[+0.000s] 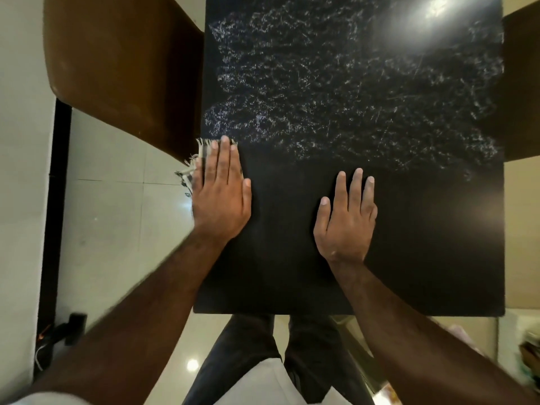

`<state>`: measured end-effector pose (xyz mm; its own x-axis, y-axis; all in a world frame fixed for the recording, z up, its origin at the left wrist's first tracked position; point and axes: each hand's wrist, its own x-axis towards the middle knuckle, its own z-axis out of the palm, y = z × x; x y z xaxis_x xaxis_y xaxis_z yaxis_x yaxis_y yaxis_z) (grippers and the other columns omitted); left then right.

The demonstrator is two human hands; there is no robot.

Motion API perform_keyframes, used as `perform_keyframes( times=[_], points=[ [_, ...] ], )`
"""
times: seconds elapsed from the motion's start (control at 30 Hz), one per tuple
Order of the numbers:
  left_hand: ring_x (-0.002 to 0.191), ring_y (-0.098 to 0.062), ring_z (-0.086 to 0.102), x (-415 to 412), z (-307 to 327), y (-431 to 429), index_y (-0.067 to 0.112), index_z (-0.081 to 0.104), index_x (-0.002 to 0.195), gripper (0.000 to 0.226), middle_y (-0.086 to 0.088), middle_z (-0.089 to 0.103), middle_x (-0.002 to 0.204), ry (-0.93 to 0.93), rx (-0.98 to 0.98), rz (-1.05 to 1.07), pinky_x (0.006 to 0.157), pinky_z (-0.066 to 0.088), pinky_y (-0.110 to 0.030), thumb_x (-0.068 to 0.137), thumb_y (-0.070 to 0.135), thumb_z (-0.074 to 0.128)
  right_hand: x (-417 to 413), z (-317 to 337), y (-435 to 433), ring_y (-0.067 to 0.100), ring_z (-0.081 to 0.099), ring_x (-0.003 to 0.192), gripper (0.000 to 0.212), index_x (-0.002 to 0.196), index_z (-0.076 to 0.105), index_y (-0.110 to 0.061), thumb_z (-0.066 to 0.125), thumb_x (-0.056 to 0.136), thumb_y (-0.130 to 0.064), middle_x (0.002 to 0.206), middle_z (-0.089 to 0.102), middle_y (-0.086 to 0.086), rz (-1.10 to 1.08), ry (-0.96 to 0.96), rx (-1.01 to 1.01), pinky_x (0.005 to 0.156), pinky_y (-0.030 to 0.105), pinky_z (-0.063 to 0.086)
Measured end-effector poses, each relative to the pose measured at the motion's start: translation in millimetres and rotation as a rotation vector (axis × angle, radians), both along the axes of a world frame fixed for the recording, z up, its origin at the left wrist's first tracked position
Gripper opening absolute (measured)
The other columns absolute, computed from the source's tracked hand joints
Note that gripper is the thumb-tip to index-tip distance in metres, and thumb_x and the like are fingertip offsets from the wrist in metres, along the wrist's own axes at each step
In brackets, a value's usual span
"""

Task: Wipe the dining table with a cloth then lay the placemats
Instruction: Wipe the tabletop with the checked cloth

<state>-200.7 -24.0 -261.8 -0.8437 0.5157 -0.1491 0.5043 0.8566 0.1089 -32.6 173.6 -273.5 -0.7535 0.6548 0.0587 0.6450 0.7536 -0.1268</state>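
Observation:
The black dining table (423, 229) fills the middle of the view. Its far half is covered in whitish streaks and smears, while the near half looks plain and dark. My left hand (220, 197) lies flat on a cloth (194, 162) at the table's left edge. Only the cloth's pale frayed fringe shows, sticking out past my fingers and over the edge. My right hand (347, 220) rests palm down on the bare tabletop to the right, fingers stretched out, with nothing under it.
A brown chair (122, 62) stands close against the table's left side, and another brown chair (523, 83) shows at the right edge. Glossy floor tiles surround the table. Dark objects (67, 328) lie on the floor at lower left, and blurred items (529, 346) at lower right.

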Motion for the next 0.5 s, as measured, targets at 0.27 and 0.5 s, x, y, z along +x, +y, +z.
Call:
perform_keyframes(
  times=[0.27,0.5],
  points=[
    [0.174,-0.031,-0.004,15,-1,71,0.007,0.003,0.177,0.077,-0.013,-0.006,0.187,-0.010,0.073,-0.147,0.137,0.014,-0.061,0.115,0.049,0.020,2,-3,1,0.036,0.019,0.172,0.062,0.174,0.037,-0.015,0.038,0.119,-0.044,0.185,0.023,0.012,0.000,0.014,-0.002,0.125,0.056,0.037],
    [0.174,-0.029,-0.005,46,-3,21,0.011,0.002,0.178,0.076,-0.009,-0.007,0.188,-0.030,0.057,-0.185,0.138,0.012,-0.060,0.116,0.050,0.021,1,-3,1,0.037,0.021,0.172,0.062,0.173,0.037,-0.013,0.036,0.119,-0.043,0.185,0.025,0.013,-0.008,0.030,0.004,0.125,0.057,0.039]
  ],
)
